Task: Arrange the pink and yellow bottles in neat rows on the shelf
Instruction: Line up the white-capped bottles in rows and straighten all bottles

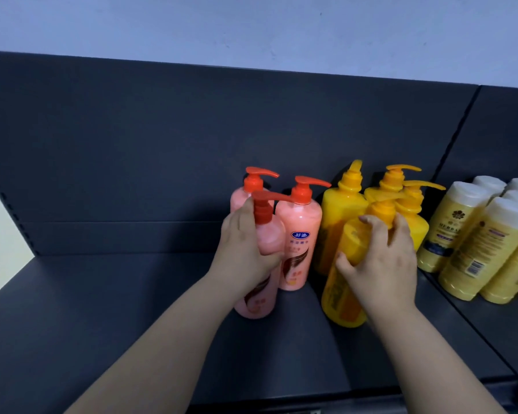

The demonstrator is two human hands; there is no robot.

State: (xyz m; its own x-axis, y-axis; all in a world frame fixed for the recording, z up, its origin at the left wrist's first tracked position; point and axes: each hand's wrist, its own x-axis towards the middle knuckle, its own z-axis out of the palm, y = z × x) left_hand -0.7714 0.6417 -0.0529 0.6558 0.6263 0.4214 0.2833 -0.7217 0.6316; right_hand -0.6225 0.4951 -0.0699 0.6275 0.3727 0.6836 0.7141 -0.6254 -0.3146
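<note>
Three pink pump bottles with red-orange pumps stand on the dark shelf [102, 309]. My left hand [245, 249] grips the front pink bottle [256, 306] around its upper body. A second pink bottle [299, 234] stands just right of it, and a third [243, 195] is behind. Several yellow pump bottles stand to the right. My right hand [380, 264] is wrapped around the shoulder of the front yellow bottle [341, 294], which leans slightly. Behind it stand a yellow bottle [338, 213] and two more [413, 210].
Pale yellow bottles with white caps [461, 234] crowd the neighbouring shelf section on the right, past a divider seam [449, 294]. The dark back panel [162, 144] rises behind everything. The shelf's front lip [371, 395] runs along the bottom.
</note>
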